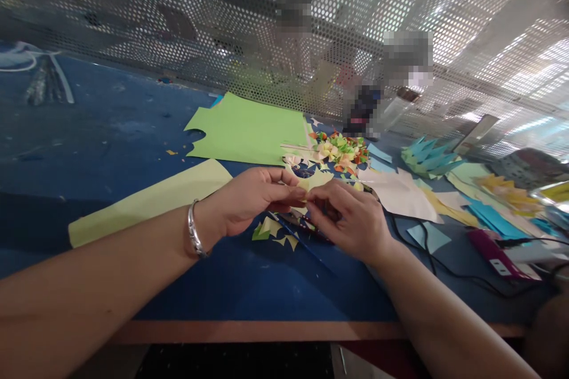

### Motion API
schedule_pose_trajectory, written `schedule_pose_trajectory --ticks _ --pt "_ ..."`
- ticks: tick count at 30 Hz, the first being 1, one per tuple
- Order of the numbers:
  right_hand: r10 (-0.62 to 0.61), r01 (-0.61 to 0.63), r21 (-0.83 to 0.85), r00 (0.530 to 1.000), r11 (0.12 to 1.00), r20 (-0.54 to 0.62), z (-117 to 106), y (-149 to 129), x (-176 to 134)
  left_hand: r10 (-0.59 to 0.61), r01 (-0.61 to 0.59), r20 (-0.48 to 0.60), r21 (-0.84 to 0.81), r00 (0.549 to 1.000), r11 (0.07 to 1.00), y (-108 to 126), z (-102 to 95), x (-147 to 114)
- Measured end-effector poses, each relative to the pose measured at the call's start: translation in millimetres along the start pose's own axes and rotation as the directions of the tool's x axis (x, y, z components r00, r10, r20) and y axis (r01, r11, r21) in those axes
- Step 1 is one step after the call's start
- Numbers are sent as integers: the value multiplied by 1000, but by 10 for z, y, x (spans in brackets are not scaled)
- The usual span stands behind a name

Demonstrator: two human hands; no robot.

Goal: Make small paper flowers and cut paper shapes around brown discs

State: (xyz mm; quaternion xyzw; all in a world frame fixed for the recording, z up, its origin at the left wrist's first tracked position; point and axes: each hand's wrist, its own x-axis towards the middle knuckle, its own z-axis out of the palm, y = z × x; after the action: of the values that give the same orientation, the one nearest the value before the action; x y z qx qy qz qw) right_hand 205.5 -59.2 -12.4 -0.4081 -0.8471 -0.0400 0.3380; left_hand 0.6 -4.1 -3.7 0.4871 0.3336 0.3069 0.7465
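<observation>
My left hand [262, 198], with a silver bangle on its wrist, is closed in a pinch above the middle of the blue table. Its fingertips meet those of my right hand [344, 213], also pinched. Between them is a small piece of pale yellow paper [304, 202], mostly covered by the fingers. Just behind lies a cream paper scrap [317, 179] with curved cut edges. Under the hands are a thin blue stick [306, 246] and several pale green paper offcuts [269, 227]. A thin pale rod [362, 181] shows behind my right knuckles; whether I hold it is unclear.
A green sheet [249, 130] with cut-outs and a heap of small paper flowers [342, 151] lie behind. A pale yellow sheet [151, 201] is at left. On the right are a blue spiky paper piece [429, 157], a purple power strip [495, 253] and black cables. Perforated metal [249, 29] borders the back.
</observation>
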Motion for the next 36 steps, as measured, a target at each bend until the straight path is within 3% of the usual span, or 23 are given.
schedule_pose_trajectory --ticks 6,17,36 --pt "78 -77 59 997 995 -25 15 -21 6 33 -32 5 -80 999 996 3 56 0" --pt "283 -265 184 956 947 -81 16 -28 36 121 -121 -40 8 992 993 -43 125 -44" --pt "387 -360 311 921 879 -29 21 -23 57 287 -270 -30 264 957 926 -25 181 -88"
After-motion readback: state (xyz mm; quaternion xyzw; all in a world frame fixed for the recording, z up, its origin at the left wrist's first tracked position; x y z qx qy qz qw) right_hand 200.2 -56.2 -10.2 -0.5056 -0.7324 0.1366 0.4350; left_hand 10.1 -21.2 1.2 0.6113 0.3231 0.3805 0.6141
